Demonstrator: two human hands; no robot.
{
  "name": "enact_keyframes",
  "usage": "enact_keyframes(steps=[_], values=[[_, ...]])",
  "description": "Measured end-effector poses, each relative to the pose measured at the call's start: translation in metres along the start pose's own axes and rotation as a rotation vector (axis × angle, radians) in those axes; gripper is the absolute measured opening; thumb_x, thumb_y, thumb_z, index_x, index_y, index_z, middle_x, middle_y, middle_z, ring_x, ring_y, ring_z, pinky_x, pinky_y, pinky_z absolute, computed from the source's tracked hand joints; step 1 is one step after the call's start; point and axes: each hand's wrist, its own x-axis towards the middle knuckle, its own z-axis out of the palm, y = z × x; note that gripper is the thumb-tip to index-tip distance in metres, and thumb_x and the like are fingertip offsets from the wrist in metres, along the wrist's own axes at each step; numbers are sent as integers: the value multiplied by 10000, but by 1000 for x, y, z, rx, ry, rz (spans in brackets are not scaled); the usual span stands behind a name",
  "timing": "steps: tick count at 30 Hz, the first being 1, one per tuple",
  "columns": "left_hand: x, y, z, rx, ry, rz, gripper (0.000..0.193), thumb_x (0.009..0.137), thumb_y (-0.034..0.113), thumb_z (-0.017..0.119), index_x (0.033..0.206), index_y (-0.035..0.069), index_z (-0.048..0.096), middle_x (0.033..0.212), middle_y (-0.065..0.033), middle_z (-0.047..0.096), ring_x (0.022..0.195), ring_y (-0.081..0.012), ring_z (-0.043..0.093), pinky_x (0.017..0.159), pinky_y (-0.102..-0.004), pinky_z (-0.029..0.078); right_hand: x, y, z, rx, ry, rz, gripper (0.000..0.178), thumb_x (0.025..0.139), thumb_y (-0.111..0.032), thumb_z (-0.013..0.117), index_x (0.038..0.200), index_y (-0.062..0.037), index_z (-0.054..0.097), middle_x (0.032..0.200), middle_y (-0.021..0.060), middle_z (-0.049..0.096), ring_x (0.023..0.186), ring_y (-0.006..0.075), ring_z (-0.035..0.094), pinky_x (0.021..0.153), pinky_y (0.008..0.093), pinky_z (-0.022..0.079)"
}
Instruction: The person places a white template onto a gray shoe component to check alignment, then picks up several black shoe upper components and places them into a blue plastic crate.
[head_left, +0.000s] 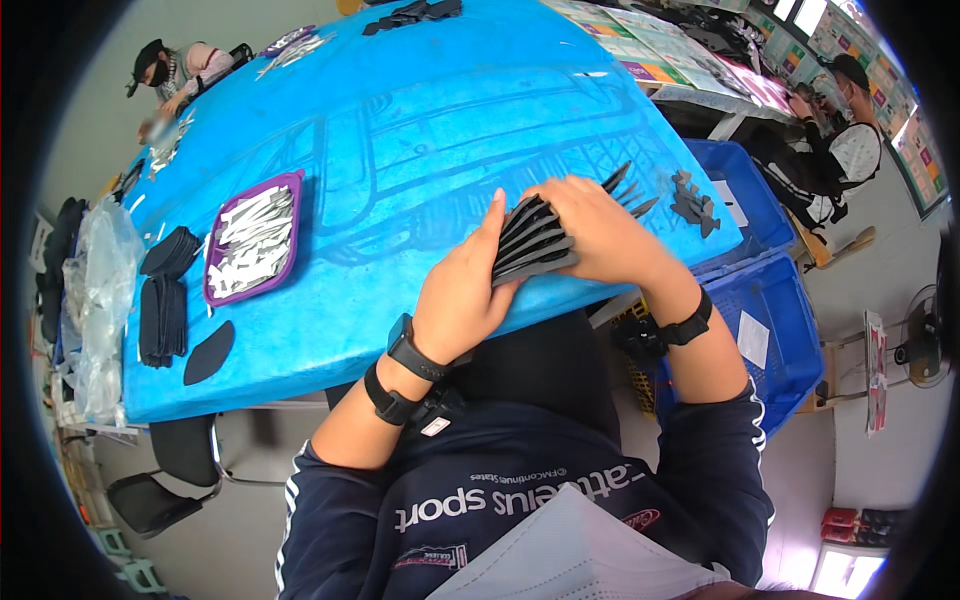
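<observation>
Both my hands are closed on a fanned stack of flat black pieces (pixel 530 245), held over the near edge of a blue-covered table (pixel 430 200). My left hand (pixel 460 295) grips the stack's left side, its thumb and fingers around the edges. My right hand (pixel 598 230) wraps over the right side, and some pointed ends stick out beyond it. On the table to the left lie stacks of similar black pieces (pixel 163 318) and one loose black piece (pixel 210 353). Beside them, a purple tray (pixel 297 235) holds many white and grey strips (pixel 250 240).
Small dark pieces (pixel 693 205) lie near the table's right corner. Blue crates (pixel 800 340) stand below that side. Clear plastic bags (pixel 100 300) hang at the left edge. A black chair (pixel 160 495) stands below left. Two people work farther off, at left and right.
</observation>
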Motion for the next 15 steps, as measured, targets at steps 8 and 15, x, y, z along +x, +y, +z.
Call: enact_keyframes(steps=[8, 15], values=[[-2, 3, -6, -95, 173, 88, 965, 727, 247, 806, 1490, 31, 256, 1414, -253, 428, 1207, -425, 507, 976, -440, 448, 4, 6, -1, 41, -39, -27, 624, 609, -83, 802, 1160, -7, 519, 1093, 161, 586, 1100, 362, 544, 971, 438, 397], [-4, 2, -18, 202, 150, 129, 804, 701, 437, 797, 1398, 182, 488, 1503, -217, 315, 1355, -463, 316, 1089, -571, 272, 3, 7, -2, 36, -53, -8, 610, 621, -82, 786, 1165, -7, 521, 1076, 165, 586, 1099, 372, 541, 990, 441, 394]])
